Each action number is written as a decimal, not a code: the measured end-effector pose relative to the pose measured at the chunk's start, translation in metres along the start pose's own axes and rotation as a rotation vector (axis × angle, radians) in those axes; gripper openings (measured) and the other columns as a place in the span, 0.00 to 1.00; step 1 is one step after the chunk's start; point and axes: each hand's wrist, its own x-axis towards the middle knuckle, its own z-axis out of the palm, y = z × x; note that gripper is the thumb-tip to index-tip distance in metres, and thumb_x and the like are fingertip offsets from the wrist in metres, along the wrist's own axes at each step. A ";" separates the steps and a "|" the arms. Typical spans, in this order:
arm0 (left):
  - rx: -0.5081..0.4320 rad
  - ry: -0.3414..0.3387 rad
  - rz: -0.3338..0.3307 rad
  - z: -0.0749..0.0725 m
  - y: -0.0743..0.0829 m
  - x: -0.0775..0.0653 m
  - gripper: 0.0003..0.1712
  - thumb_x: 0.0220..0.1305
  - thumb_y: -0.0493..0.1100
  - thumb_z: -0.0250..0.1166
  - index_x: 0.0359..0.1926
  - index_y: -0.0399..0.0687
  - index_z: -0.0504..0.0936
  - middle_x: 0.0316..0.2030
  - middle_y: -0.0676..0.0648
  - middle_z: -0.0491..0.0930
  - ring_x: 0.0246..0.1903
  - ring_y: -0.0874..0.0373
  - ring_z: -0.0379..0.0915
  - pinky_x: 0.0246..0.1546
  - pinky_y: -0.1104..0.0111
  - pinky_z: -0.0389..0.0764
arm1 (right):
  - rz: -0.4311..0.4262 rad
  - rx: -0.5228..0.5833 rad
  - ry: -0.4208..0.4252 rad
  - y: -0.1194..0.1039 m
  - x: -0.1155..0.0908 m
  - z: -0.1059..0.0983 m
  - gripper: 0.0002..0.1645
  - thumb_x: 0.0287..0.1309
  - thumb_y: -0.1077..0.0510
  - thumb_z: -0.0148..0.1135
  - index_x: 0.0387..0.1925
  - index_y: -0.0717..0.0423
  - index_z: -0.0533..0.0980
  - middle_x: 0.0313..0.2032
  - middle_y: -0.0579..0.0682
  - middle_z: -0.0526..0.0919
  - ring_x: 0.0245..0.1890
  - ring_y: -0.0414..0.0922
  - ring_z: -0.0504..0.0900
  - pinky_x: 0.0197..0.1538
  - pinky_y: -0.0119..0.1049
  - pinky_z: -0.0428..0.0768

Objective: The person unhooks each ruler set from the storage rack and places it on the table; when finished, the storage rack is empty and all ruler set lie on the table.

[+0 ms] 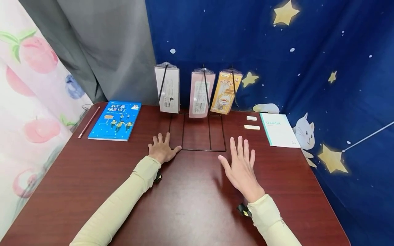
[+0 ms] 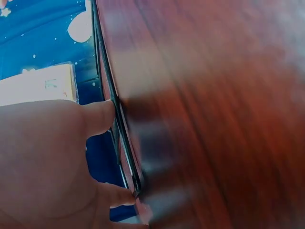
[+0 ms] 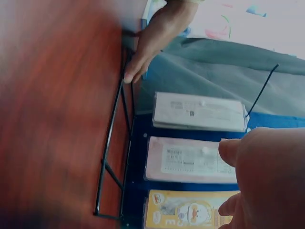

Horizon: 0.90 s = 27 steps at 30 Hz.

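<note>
The rack (image 1: 203, 150) is made of thin black wire, and its base lies flat on the dark red table (image 1: 197, 205), near the back edge. Three packs hang in a row over the back of the base. The white pack (image 1: 172, 85) is on the left, the pink pack (image 1: 198, 92) is in the middle, and the yellow pack (image 1: 224, 92) is on the right. The yellow one leans a bit. A black rod shows in front of each pack.

The left hand (image 1: 163, 149) is at the left front corner of the rack. Its fingers are spread wide and not curled, and the left wrist view shows fingertips touching the black wire. The right hand (image 1: 241, 169) is over the table, near the right front corner of the rack but not touching it. Its fingers are straight and a little apart, and it holds nothing.

On the left of the table is a blue book (image 1: 115, 121), with a pencil (image 1: 89, 123) beside it. On the right are two small white blocks, a short one (image 1: 251, 118) and a longer one (image 1: 252, 127). Next to them is a white notebook (image 1: 280, 130). Behind the table hang a grey curtain (image 1: 107, 44) and a blue curtain (image 1: 261, 34) with yellow stars.
</note>
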 end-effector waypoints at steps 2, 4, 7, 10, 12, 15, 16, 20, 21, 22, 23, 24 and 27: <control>0.005 -0.011 0.001 -0.001 -0.001 0.000 0.51 0.75 0.70 0.49 0.84 0.45 0.46 0.81 0.29 0.45 0.80 0.28 0.42 0.73 0.33 0.56 | 0.006 0.011 -0.003 0.004 0.007 -0.004 0.51 0.75 0.34 0.49 0.84 0.51 0.41 0.84 0.58 0.34 0.84 0.61 0.29 0.77 0.69 0.31; 0.006 -0.019 0.004 -0.001 -0.001 0.000 0.51 0.75 0.70 0.49 0.84 0.46 0.46 0.81 0.29 0.45 0.80 0.29 0.42 0.73 0.33 0.56 | 0.013 0.027 -0.001 0.008 0.016 -0.008 0.51 0.76 0.33 0.48 0.84 0.51 0.41 0.84 0.59 0.33 0.84 0.60 0.28 0.78 0.69 0.31; 0.009 -0.022 0.008 -0.002 -0.002 0.000 0.51 0.75 0.70 0.50 0.84 0.46 0.47 0.81 0.30 0.46 0.79 0.30 0.43 0.73 0.34 0.56 | 0.028 0.050 -0.002 0.015 0.030 -0.014 0.51 0.76 0.32 0.46 0.84 0.50 0.39 0.84 0.58 0.33 0.84 0.59 0.28 0.78 0.68 0.31; 0.011 -0.017 0.006 -0.002 -0.002 -0.001 0.51 0.75 0.70 0.50 0.84 0.47 0.47 0.81 0.31 0.47 0.79 0.30 0.43 0.73 0.35 0.57 | 0.036 0.070 -0.001 0.021 0.046 -0.018 0.52 0.77 0.32 0.45 0.84 0.52 0.38 0.84 0.59 0.33 0.84 0.60 0.29 0.78 0.67 0.32; 0.010 -0.013 0.003 -0.002 -0.003 -0.002 0.51 0.75 0.70 0.50 0.84 0.47 0.47 0.80 0.31 0.47 0.79 0.30 0.44 0.73 0.35 0.58 | 0.038 0.080 0.001 0.024 0.059 -0.019 0.52 0.77 0.33 0.45 0.84 0.54 0.38 0.84 0.59 0.34 0.84 0.60 0.30 0.79 0.67 0.34; 0.007 -0.010 0.005 -0.001 -0.004 -0.002 0.51 0.75 0.71 0.50 0.84 0.47 0.48 0.80 0.31 0.47 0.79 0.30 0.44 0.72 0.35 0.58 | 0.030 0.092 0.017 0.032 0.079 -0.021 0.51 0.77 0.35 0.47 0.84 0.58 0.41 0.84 0.61 0.38 0.84 0.61 0.36 0.80 0.66 0.39; 0.007 -0.008 0.007 -0.001 -0.004 -0.002 0.51 0.74 0.71 0.51 0.84 0.46 0.48 0.80 0.31 0.48 0.79 0.30 0.45 0.72 0.35 0.59 | 0.034 0.109 0.025 0.034 0.087 -0.021 0.50 0.78 0.36 0.48 0.83 0.58 0.42 0.83 0.61 0.41 0.84 0.61 0.39 0.80 0.65 0.42; 0.021 -0.004 0.013 0.002 -0.008 0.001 0.51 0.74 0.71 0.51 0.83 0.46 0.49 0.79 0.30 0.49 0.78 0.29 0.45 0.71 0.34 0.60 | 0.039 0.234 0.137 0.044 0.117 -0.016 0.42 0.76 0.44 0.57 0.79 0.62 0.59 0.77 0.64 0.63 0.77 0.61 0.64 0.76 0.59 0.64; 0.024 -0.005 0.013 0.003 -0.008 0.000 0.51 0.74 0.71 0.51 0.83 0.46 0.49 0.79 0.30 0.49 0.78 0.29 0.45 0.71 0.34 0.60 | 0.041 0.282 0.176 0.046 0.124 -0.015 0.38 0.75 0.46 0.59 0.76 0.62 0.63 0.73 0.65 0.70 0.73 0.60 0.71 0.73 0.57 0.70; 0.026 -0.003 0.013 0.002 -0.008 0.000 0.50 0.75 0.70 0.51 0.83 0.46 0.49 0.79 0.30 0.49 0.78 0.29 0.46 0.71 0.35 0.60 | 0.042 0.328 0.214 0.048 0.132 -0.014 0.35 0.74 0.48 0.60 0.73 0.63 0.68 0.69 0.64 0.75 0.69 0.60 0.76 0.69 0.55 0.74; 0.026 -0.007 0.011 0.003 -0.008 0.000 0.50 0.75 0.70 0.51 0.83 0.46 0.49 0.80 0.30 0.49 0.79 0.30 0.45 0.72 0.35 0.59 | 0.037 0.368 0.256 0.050 0.140 -0.013 0.31 0.73 0.51 0.62 0.69 0.64 0.72 0.64 0.64 0.79 0.64 0.59 0.81 0.66 0.54 0.78; 0.025 -0.008 0.011 0.002 -0.007 -0.001 0.50 0.75 0.70 0.51 0.83 0.47 0.49 0.80 0.30 0.49 0.79 0.30 0.45 0.72 0.35 0.59 | 0.029 0.403 0.294 0.052 0.148 -0.012 0.28 0.72 0.52 0.63 0.66 0.64 0.75 0.61 0.64 0.83 0.60 0.58 0.84 0.62 0.52 0.81; 0.020 -0.012 0.001 0.000 -0.005 -0.002 0.50 0.75 0.70 0.50 0.84 0.48 0.47 0.81 0.31 0.47 0.80 0.31 0.43 0.73 0.35 0.57 | 0.024 0.482 0.348 0.053 0.169 -0.013 0.23 0.71 0.54 0.65 0.61 0.64 0.78 0.55 0.63 0.86 0.55 0.56 0.87 0.58 0.49 0.83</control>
